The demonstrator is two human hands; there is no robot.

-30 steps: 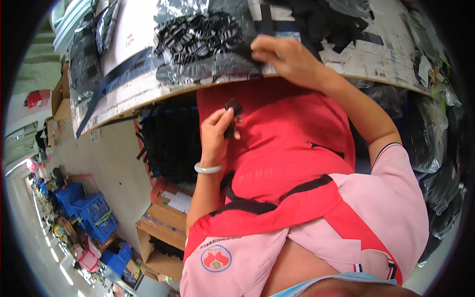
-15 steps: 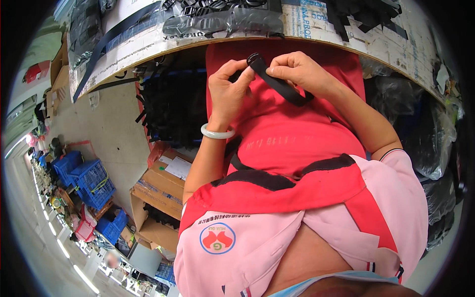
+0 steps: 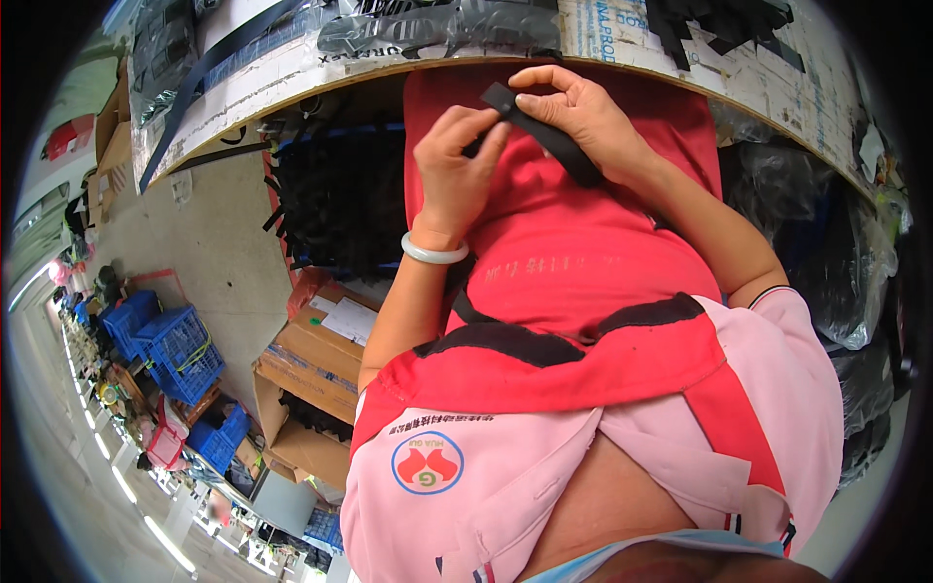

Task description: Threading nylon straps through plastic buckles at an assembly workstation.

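Observation:
A black webbing strap [image 3: 556, 142] is held up in front of my red apron, just below the table edge. Its cut end stands up at the top, and the rest slants down to a folded loop at the right. My right hand [image 3: 591, 115] pinches it between thumb and fingers near that end. On the other side, my left hand [image 3: 455, 167], with a white bangle at the wrist, has thumb and forefinger closed at the strap's edge. Whether a small black buckle sits in the left fingers is hidden.
The worktable [image 3: 282, 95] curves across the top, holding bagged black buckles [image 3: 428, 27] and a pile of black straps [image 3: 724, 27]. Black straps hang under it at the left. An open cardboard box [image 3: 309, 374] and blue crates [image 3: 180, 355] stand at the left; plastic bags [image 3: 836, 282] at the right.
The strap's end now points up past the fingers, where a black buckle showed before. My right hand has risen towards that end, and my left fingertips have shifted slightly down along the edge.

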